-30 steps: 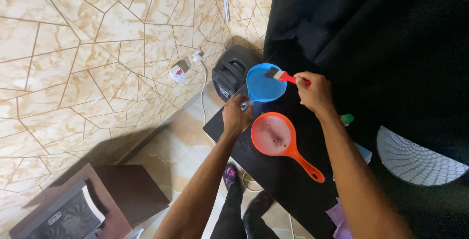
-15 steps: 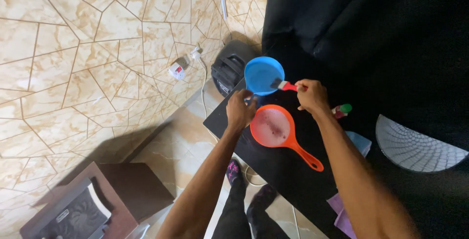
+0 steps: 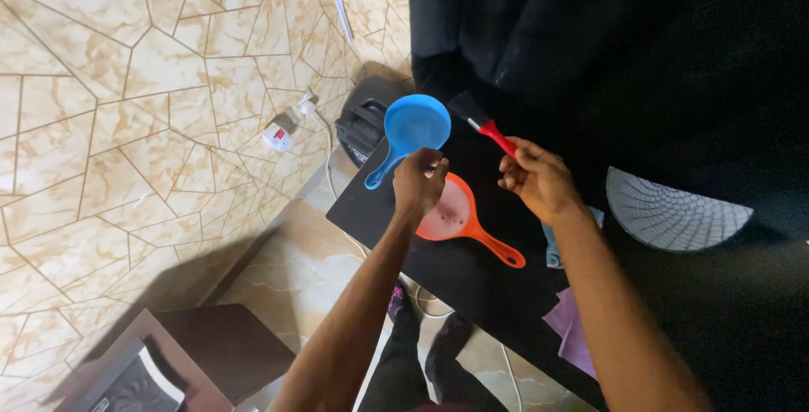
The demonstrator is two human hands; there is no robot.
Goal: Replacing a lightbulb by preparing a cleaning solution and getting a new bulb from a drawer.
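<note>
A blue round scoop (image 3: 412, 125) lies at the far corner of the black table (image 3: 472, 281), its handle pointing out over the left edge. My left hand (image 3: 419, 181) hovers just beneath it with curled fingers, covering part of an orange scoop (image 3: 459, 220) with dark specks inside. I cannot tell whether that hand grips anything. My right hand (image 3: 536, 181) holds a red-handled brush (image 3: 482, 125), whose black bristles point up beside the blue scoop, apart from it.
A black speaker box (image 3: 361, 123) stands on the floor by the tiled wall, near a white socket (image 3: 278, 136) and cable. A white fan grille (image 3: 674, 211), a purple cloth (image 3: 573, 328) and a light blue cloth (image 3: 552, 254) lie to the right. A brown cabinet (image 3: 211, 346) sits lower left.
The brush has lifted out of the blue scoop and moved to its right. My left hand has left the blue handle and shifted over the orange scoop. The view swung left.
</note>
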